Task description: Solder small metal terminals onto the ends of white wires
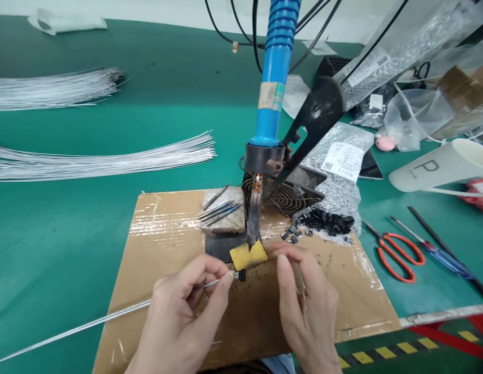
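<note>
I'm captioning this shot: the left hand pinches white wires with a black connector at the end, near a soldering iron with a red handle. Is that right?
Not quite: the handle of the soldering iron is blue, not red, as the head view shows. The left hand does pinch white wires with a black connector at the end, nearby.

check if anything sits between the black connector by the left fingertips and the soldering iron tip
In this view, only the yellow pad shows between the black connector and the soldering iron tip; it seems to lie beneath the tip. The right hand is off to the right.
</note>
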`<state>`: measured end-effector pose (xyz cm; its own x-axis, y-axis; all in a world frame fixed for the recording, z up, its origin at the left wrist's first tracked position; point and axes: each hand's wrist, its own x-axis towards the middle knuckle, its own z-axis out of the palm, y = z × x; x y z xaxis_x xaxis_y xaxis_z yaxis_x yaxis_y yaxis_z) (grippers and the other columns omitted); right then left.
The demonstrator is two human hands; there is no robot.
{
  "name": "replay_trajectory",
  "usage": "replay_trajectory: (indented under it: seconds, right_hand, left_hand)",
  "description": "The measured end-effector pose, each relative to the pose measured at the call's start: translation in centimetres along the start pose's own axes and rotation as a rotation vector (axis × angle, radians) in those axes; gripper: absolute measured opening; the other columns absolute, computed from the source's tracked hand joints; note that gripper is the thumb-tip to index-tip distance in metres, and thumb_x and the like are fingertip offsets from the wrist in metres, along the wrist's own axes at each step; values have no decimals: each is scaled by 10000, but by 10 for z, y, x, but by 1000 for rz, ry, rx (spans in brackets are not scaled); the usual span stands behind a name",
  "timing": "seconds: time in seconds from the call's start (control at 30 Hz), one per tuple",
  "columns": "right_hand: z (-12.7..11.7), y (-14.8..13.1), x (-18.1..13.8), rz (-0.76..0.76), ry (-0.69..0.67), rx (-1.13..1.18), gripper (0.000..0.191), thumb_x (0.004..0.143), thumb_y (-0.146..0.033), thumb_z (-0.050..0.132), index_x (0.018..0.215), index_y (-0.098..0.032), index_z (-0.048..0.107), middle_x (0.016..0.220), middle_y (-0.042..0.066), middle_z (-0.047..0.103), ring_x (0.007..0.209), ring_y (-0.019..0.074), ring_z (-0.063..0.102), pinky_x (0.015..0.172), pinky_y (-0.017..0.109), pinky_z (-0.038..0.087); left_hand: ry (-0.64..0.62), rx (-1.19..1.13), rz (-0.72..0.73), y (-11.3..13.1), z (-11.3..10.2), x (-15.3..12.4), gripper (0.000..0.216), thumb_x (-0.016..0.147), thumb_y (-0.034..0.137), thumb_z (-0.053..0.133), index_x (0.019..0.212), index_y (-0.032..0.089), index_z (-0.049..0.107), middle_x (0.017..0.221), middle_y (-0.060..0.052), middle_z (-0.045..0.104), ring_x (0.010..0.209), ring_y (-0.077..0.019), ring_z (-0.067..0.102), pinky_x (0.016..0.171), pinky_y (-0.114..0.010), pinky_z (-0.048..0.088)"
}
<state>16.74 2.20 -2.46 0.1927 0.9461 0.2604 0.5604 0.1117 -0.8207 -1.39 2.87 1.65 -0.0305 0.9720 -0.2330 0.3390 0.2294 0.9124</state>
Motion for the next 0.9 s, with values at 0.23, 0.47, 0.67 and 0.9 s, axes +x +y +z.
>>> replay_trajectory:
  seconds: [0.23, 0.47, 0.67, 0.9]
  right_hand:
    - [5, -19, -6, 79, -245, 291, 279, 1060, -218, 521, 797, -202, 614, 748, -19, 570, 718, 145, 530, 660, 277, 396]
    - [14, -20, -3, 229, -320, 451, 312, 1063, -267, 519, 768, -198, 591, 741, -19, 556, 684, 135, 509, 602, 261, 375]
    - [11, -18, -5, 202, -209, 342, 311, 1101, -282, 410, 941, -220, 669, 877, 19, 604, 824, 180, 570, 749, 316, 441]
    - [0, -27, -13, 272, -109, 247, 286, 1087, -261, 387, 1340, -286, 518, 726, -55, 538, 613, 162, 504, 634, 327, 381]
  left_hand:
    - [43, -26, -60, 0, 14, -6, 161, 892, 341, 662, 773, 236, 689, 686, 45, 653, 556, -82, 517, 523, -154, 403]
    - [98, -82, -164, 5, 23, -9, 128, 843, 332, 697, 770, 228, 701, 613, 58, 625, 536, -77, 493, 516, -142, 386]
    - [117, -20, -129, 1, 25, -8, 162, 874, 354, 684, 770, 231, 667, 595, 59, 591, 519, -85, 469, 501, -170, 351]
    - [111, -94, -110, 0, 29, -6, 155, 873, 317, 681, 757, 218, 654, 895, 33, 676, 555, -42, 473, 505, -151, 344]
